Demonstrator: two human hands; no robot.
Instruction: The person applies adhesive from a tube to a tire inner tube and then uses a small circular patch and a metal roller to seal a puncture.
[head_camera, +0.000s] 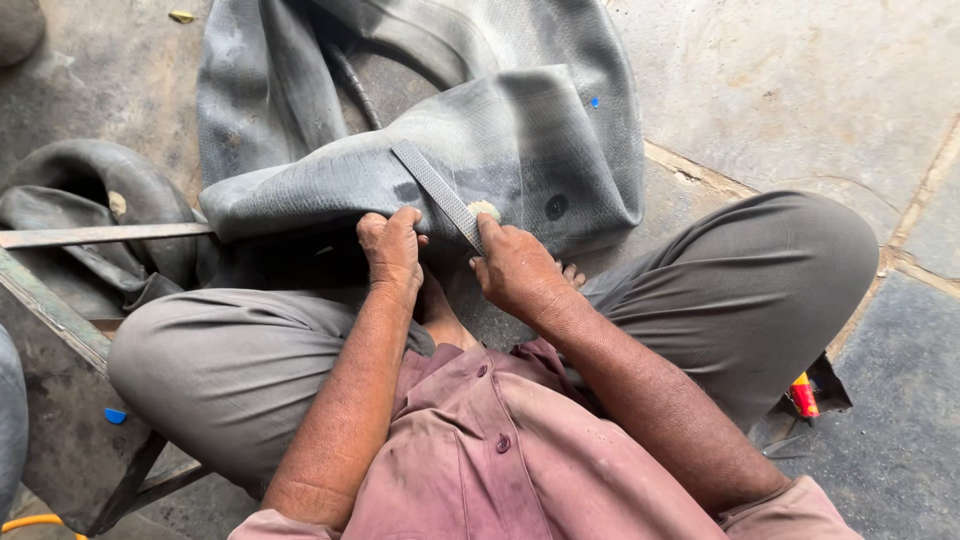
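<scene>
We see one large grey rubber inner tube (500, 150), dusty and folded flat over our lap and the stone floor (800, 80), with one pale roughened patch (484, 210) near its front edge and one small dark round spot (556, 206) just right of it. At far left lies one second black rubber tube (90, 180), curled, with one flat metal strip (100, 235) running across it toward the grey tube. Our left hand (392, 248) has its fingers closed on the folded front edge of the grey tube, pinning it down. Our right hand (512, 265) is clamped on the lower end of one flat grey metal rasp (435, 190), which lies slanted up to the left on the tube, its blade touching the rubber beside the pale patch. We count two small blue bits: one blue fleck (594, 102) on the tube and one blue chip (115, 415) low at left. One red and yellow object (804, 394) sits by our right knee. The tube's right edge ends short of the floor seam, with open stone floor beyond; the left side is crowded by the black tube and a metal frame (60, 320).
</scene>
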